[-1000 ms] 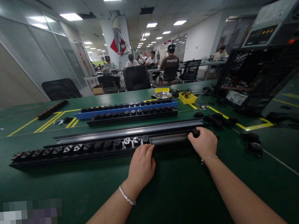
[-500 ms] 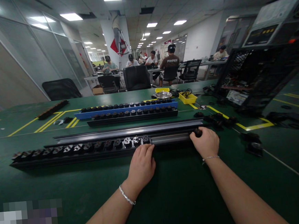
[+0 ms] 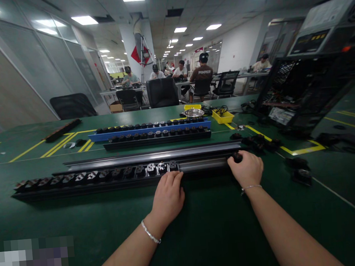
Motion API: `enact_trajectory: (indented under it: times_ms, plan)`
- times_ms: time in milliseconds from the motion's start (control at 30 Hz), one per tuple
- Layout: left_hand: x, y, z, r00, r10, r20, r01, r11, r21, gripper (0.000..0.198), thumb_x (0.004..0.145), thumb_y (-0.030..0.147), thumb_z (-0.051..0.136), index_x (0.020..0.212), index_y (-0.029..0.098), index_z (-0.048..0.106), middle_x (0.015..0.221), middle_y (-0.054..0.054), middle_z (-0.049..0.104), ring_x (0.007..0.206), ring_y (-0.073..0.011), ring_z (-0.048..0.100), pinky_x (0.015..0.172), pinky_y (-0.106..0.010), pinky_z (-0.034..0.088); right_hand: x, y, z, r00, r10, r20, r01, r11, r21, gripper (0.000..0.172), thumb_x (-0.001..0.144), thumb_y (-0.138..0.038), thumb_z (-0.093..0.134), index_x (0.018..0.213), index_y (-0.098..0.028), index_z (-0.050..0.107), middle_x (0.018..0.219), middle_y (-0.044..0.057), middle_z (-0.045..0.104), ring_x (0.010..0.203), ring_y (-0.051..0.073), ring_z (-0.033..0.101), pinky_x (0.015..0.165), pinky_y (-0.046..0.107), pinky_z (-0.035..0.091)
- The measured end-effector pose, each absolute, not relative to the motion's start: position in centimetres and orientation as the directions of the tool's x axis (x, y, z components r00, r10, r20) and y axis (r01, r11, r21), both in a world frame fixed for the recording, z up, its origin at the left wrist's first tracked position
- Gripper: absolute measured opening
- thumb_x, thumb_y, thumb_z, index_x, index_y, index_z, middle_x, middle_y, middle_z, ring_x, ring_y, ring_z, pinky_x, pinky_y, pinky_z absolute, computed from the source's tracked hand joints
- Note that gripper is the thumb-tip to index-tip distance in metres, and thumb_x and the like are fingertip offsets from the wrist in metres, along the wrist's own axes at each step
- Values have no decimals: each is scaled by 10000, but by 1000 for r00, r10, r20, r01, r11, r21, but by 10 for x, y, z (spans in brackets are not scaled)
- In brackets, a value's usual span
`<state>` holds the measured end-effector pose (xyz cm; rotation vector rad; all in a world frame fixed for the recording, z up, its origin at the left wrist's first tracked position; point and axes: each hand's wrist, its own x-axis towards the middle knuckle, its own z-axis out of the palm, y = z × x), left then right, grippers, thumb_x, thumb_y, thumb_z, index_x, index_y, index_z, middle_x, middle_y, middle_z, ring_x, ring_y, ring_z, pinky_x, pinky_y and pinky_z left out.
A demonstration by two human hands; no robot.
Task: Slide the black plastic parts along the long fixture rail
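Observation:
A long black track rail lies crosswise in front of me, with several black socket modules in a row along its left and middle part. My left hand is closed over the rail's front edge, fingertips by the rightmost module of the row. To its right the rail's channel shows bare. At the rail's right end my right hand pinches a small black module, mostly hidden by the fingers. Close behind runs a second rail without modules.
Farther back are a blue rail and another black rail, both carrying modules. A metal bowl and a yellow bin stand behind them. Loose black parts and an opened computer case are at right. People sit at far tables.
My right hand has shifted slightly to the right with the small black module. The left hand and the rails stay where they were.

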<state>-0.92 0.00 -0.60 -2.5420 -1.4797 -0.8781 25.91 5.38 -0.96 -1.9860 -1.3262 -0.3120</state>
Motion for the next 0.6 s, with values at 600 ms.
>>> enact_trajectory:
  times_ms: [600]
  plan:
    - [-9, 0, -7, 372, 778, 506, 821, -530, 212, 432, 778, 115, 467, 1206, 170, 463, 1163, -83, 525, 1090, -228, 479, 966, -419, 422, 272, 56, -13, 493, 648, 581, 855, -236, -462, 327, 672, -364, 492, 879, -144, 617, 911, 123, 630, 906, 271, 529, 870, 426, 330]
